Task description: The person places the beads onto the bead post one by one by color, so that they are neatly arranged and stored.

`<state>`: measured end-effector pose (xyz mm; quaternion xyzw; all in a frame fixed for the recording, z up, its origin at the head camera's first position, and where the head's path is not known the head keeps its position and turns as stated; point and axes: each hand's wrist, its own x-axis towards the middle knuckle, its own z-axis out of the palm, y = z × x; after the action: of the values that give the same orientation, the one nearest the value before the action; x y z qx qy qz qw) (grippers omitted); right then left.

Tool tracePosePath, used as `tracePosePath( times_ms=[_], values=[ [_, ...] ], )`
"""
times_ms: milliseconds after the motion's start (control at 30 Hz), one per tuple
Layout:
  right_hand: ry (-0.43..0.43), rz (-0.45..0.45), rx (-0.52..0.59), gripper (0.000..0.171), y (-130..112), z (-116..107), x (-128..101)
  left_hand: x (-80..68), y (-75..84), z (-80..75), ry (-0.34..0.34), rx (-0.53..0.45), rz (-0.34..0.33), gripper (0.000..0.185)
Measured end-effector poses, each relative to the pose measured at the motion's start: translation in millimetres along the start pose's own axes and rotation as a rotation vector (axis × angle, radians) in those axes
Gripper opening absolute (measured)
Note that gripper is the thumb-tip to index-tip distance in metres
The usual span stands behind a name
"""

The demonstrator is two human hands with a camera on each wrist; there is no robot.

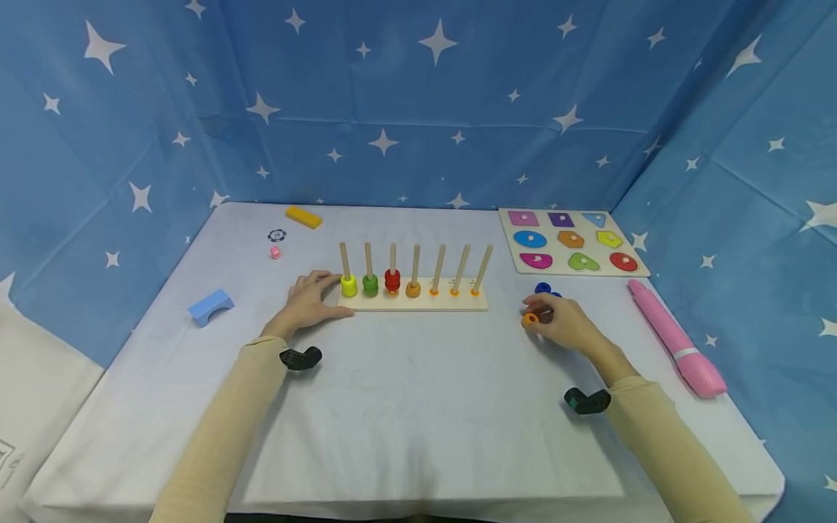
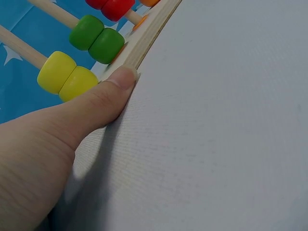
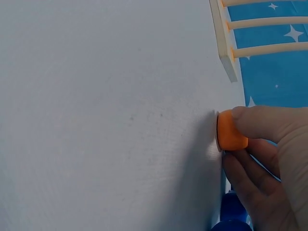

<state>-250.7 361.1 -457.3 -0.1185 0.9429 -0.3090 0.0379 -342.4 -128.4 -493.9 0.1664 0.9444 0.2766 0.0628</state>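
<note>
A wooden peg board with a row of upright pegs lies in mid-table. Two yellow beads, two green beads and red beads sit on its left pegs, with an orange bead on the peg after them. My left hand grips the board's left end, thumb along the front edge and fingers behind. To the right of the board, my right hand pinches another orange bead between thumb and fingers. Blue beads lie just beyond that hand, partly hidden by it.
At the back right lies a shape puzzle board, with a pink folded umbrella in front of it. Leftward are a blue arch block, a yellow block, a poker chip and a small pink object.
</note>
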Motion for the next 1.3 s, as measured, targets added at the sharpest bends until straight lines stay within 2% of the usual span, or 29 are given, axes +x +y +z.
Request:
tracePosePath(
  times_ms=[133,233,500,733,900,1033,1300],
  values=[
    [0.018,0.014,0.005,0.042,0,0,1,-0.8,0.5,-0.2,-0.001,-0.002,0.002,0.093],
    [0.068,0.006,0.018,0.043,-3,0,5,-0.8,0.2,-0.5,0.001,0.0,0.003,0.093],
    [0.381,-0.093,0.108,0.042,-39,-10,28,1.0,-1.2,-0.9,0.005,0.005,0.009,0.094],
    [0.541,-0.225,0.156,0.036,-83,-14,60,1.5,-2.1,1.1,-0.012,-0.002,-0.013,0.093],
    [0.575,-0.283,0.167,0.036,-108,-8,76,0.8,-0.4,0.8,-0.005,0.002,-0.01,0.093],
    [0.568,-0.318,0.183,0.035,-125,1,85,0.9,-0.4,0.6,-0.001,0.003,-0.013,0.093],
    [0.494,-0.401,0.139,0.035,-149,21,101,1.0,-0.9,0.7,0.0,0.001,-0.017,0.094]
  ],
)
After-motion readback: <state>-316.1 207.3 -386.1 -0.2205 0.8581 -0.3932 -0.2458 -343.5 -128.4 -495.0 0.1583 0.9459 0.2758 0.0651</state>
